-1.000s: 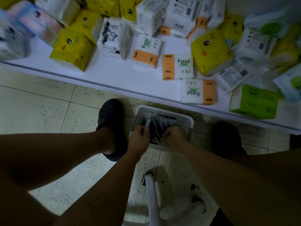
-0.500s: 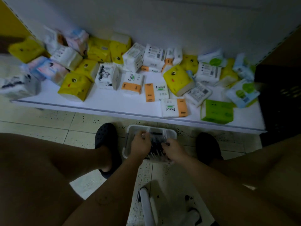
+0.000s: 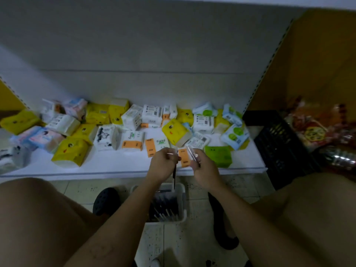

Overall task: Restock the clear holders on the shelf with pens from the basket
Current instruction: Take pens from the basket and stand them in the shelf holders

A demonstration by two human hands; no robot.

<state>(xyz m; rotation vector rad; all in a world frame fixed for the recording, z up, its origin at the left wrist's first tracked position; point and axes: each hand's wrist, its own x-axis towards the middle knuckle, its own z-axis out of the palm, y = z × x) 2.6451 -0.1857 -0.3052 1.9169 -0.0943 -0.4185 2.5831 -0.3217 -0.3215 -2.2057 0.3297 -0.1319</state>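
Both hands are raised above the basket [image 3: 183, 199], level with the front edge of the shelf [image 3: 115, 167]. The left hand [image 3: 163, 166] has its fingers curled round a dark pen [image 3: 174, 177] — the barrel hangs straight down from the fist, its tip just over the basket's far rim. The right hand [image 3: 205, 171], close beside it, pinches a pale pen [image 3: 191, 155] that slants up and left from the fingers; blur hides whether it is one or several. More pens [image 3: 165, 209] lie in the basket, on the floor between two black shoes [image 3: 106, 201]. Tissue packs [image 3: 69, 153] litter the shelf — a black crate [image 3: 279, 149] stands at its right.
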